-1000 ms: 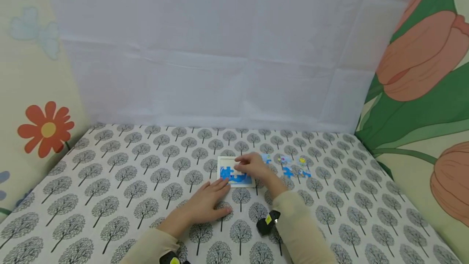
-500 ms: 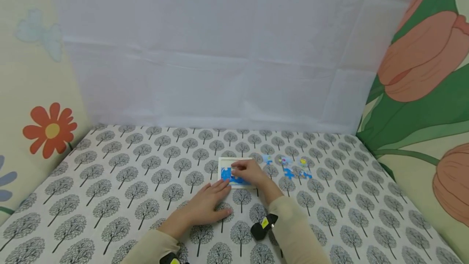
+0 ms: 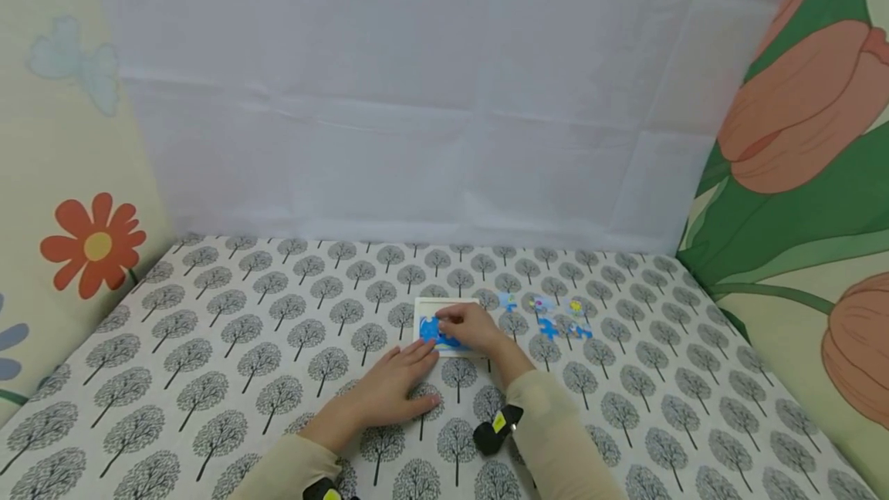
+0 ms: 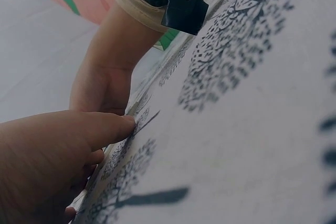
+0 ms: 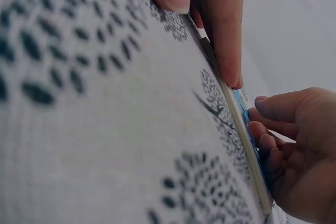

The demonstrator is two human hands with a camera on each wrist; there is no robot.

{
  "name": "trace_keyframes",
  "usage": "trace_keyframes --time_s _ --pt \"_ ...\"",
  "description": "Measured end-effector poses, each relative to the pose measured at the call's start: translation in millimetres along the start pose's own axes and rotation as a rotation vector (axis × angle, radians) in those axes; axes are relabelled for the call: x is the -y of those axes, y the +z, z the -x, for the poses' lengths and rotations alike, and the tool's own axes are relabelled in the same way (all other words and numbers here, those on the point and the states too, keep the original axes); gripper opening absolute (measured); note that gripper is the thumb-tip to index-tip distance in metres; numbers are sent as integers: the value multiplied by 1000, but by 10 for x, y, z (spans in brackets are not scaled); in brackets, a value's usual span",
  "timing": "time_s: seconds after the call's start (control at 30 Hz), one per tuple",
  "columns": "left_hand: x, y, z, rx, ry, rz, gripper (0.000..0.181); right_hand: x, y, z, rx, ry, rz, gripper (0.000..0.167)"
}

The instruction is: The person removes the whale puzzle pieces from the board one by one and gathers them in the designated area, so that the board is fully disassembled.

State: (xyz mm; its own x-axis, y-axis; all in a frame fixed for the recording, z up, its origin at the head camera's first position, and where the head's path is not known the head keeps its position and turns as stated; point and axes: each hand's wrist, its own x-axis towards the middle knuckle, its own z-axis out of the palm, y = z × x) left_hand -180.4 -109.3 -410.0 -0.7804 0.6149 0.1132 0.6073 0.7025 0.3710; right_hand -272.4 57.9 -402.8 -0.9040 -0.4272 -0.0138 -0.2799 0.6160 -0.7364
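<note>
Several loose puzzle pcs [image 3: 548, 328] lie on the tree-print-covered counter [image 3: 232, 388], right of the R hand [image 3: 474, 325], which bends over the white puzzle frame [image 3: 432, 301] w/ fingers curled at the blue pcs [image 3: 428, 328] inside; can't tell if it's pinching one. L hand [image 3: 394, 386] is spread, thumb apart, fingertips on the frame's near L corner. Frame lies flat, just ahead of L hand & partly under R.
</note>
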Motion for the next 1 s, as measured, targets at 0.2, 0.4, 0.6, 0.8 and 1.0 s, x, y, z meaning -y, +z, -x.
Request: trace_keyframes --time_s 0.2,0.4,0.6,0.8,1.0 --pt "-7 -8 -3 5 -7 7 63 6 -1 12 -6 -8 -27 25" --pt "-9 -5 -4 0 -8 1 63 -8 8 11 -38 -28 -39 24" --pt "-21 -16 0 -3 -15 5 63 -13 25 9 -58 -36 -75 22" --pt "-24 -15 6 -4 -15 10 62 -15 52 3 -66 -16 -73 25" --pt "-13 -5 3 -5 -8 6 62 4 47 -4 -65 0 -65 27"
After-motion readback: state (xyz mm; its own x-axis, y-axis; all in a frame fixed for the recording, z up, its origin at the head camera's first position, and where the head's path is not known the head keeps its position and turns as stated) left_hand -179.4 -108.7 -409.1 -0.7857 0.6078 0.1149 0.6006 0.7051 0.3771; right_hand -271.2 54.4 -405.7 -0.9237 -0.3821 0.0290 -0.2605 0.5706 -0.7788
